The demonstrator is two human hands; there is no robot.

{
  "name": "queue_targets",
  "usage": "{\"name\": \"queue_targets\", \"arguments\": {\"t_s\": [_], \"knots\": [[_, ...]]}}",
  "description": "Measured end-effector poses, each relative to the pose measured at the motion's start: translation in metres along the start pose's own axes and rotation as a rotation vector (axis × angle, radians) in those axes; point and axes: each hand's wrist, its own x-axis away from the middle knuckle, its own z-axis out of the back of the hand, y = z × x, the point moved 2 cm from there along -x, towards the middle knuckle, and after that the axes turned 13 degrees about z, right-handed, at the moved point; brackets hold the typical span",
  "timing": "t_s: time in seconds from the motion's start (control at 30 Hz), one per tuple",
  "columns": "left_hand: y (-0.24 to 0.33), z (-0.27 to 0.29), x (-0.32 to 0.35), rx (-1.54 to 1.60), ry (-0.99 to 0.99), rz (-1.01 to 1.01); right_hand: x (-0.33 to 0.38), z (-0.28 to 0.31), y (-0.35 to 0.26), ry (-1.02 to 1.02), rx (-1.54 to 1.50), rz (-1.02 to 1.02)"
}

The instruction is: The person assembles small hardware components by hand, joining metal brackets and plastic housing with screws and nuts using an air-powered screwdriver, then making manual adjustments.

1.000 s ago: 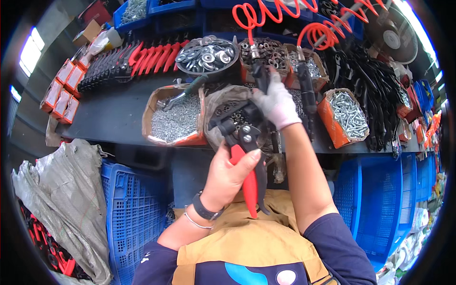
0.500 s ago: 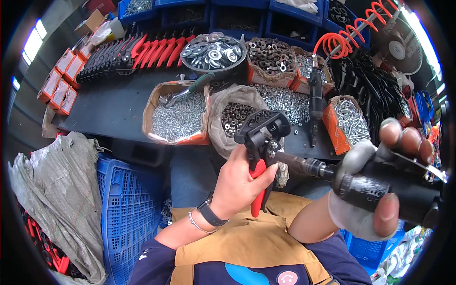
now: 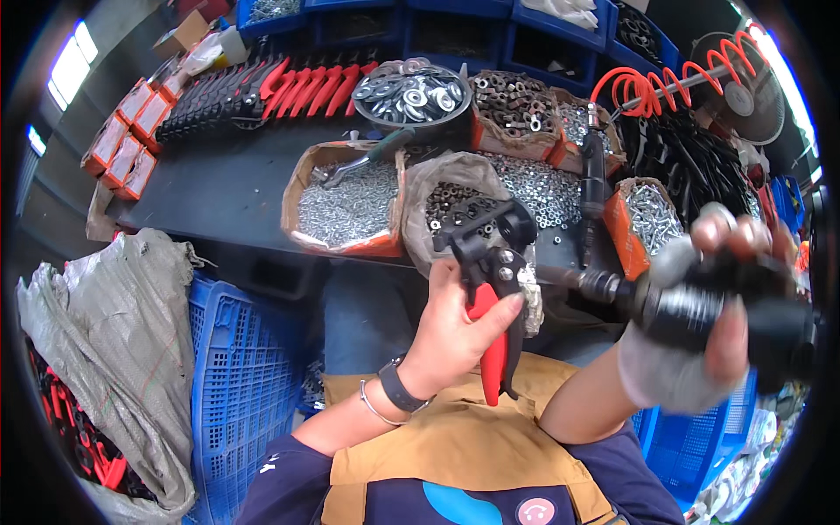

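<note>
My left hand is closed round a plier-like hand tool with a red handle, a black handle and a bulky black head. Two shiny bolt heads show on its joint, facing right. In my right hand, which wears a pale fingerless glove, is a black power screwdriver, blurred by motion. Its shaft points left, its tip close to the bolts; whether it touches cannot be made out. Behind the tool lies a plastic-lined container of dark nuts.
Beyond stand a carton of screws, a bowl of washers, loose nuts and a box of bolts. A second driver hangs from a red coiled hose. Similar red-handled tools line the back; a blue crate stands left.
The screwdriver has shifted right and its tip has drawn back from the tool's joint. The plier-like tool has turned slightly in my left hand. The whole view has slid a little.
</note>
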Motion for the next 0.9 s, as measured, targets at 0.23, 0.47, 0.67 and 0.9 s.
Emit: {"name": "queue_targets", "arguments": {"t_s": [0.23,0.47,0.67,0.9], "knots": [[0.008,0.027,0.004,0.934,-0.269,0.371,0.01,0.013,0.158,-0.172,0.584,-0.709],[-0.007,0.037,0.008,1.345,-0.457,0.315,0.072,0.037,0.211,-0.683,1.241,-0.633],[-0.003,0.03,0.008,1.548,-0.338,0.49,0.06,-0.03,0.079,-0.958,0.692,-0.28],[0.017,0.057,-0.001,0.524,-0.35,-0.117,0.032,-0.042,0.032,-0.988,0.547,-0.046]]}}
